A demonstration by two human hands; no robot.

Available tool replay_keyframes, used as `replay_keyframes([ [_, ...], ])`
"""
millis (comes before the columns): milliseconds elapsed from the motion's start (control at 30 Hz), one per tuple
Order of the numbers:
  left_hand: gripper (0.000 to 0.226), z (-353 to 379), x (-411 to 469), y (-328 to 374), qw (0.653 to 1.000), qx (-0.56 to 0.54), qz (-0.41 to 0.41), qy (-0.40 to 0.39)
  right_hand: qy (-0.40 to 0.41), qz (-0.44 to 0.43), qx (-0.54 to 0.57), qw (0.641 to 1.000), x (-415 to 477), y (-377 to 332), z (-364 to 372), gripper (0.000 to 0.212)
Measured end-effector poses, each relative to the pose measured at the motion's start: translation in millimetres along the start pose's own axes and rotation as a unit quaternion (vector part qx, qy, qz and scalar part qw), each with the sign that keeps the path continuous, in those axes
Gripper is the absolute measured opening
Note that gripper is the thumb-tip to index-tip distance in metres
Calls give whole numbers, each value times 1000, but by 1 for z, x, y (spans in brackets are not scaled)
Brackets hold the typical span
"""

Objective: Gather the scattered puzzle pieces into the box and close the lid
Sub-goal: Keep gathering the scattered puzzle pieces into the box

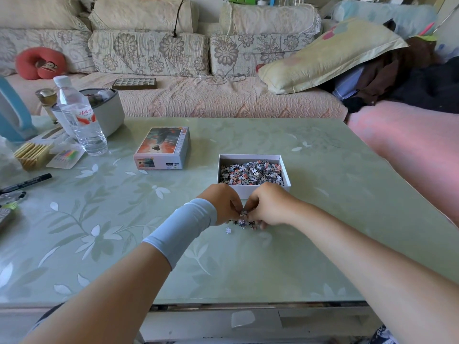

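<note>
The open white puzzle box (286, 175) stands in the middle of the green table, filled with many small pieces. Its printed lid (162, 147) lies apart to the left. Just in front of the box, a small heap of loose puzzle pieces (244, 222) lies on the table. My left hand (222, 204), with a white wrist sleeve, and my right hand (267, 207) are cupped together over this heap, fingers curled around the pieces. One pale stray piece (228, 230) lies just left of the heap. Pieces under my palms are hidden.
A water bottle (79, 117), a grey pot (109, 110), a small jar (47, 98), a card holder (32, 152) and a black marker (27, 182) crowd the table's left side. A floral sofa (173, 95) runs behind. The table's front edge (223, 304) is near me.
</note>
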State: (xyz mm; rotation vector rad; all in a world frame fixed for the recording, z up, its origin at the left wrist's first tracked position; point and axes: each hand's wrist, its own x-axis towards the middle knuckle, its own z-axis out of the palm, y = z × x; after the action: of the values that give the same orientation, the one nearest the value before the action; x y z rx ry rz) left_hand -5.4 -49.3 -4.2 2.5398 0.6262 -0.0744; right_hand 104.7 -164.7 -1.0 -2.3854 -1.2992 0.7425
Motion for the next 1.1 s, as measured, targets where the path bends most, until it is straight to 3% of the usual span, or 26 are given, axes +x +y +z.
replay_keyframes([
  [167,20,-18,13,3,994,-106,-2,29,54,1,80,995,4,0,-30,8],
  [333,19,-42,33,13,968,-179,28,172,234,-34,109,966,14,1,-57,6],
  [400,18,-40,41,13,966,-187,29,173,271,-43,97,957,19,3,-58,10],
  [533,27,-27,48,7,982,-141,32,117,194,-48,27,979,21,10,-55,23],
  [700,17,-33,31,5,985,-62,71,143,196,-69,10,978,13,5,-56,18],
  [767,14,-33,20,6,988,-23,81,129,131,-65,-6,989,6,3,-52,15],
  [833,8,-27,10,5,994,21,89,65,39,-51,-57,996,-1,4,-43,15],
  [900,25,-15,1,1,994,68,90,-14,-19,-44,-126,991,-6,6,-31,31],
  [967,46,-1,-4,-2,987,130,78,-53,-31,-37,-161,986,-9,8,-18,45],
  [1100,24,11,-11,-1,990,95,101,-36,-13,-41,-153,987,-12,9,-3,28],
])
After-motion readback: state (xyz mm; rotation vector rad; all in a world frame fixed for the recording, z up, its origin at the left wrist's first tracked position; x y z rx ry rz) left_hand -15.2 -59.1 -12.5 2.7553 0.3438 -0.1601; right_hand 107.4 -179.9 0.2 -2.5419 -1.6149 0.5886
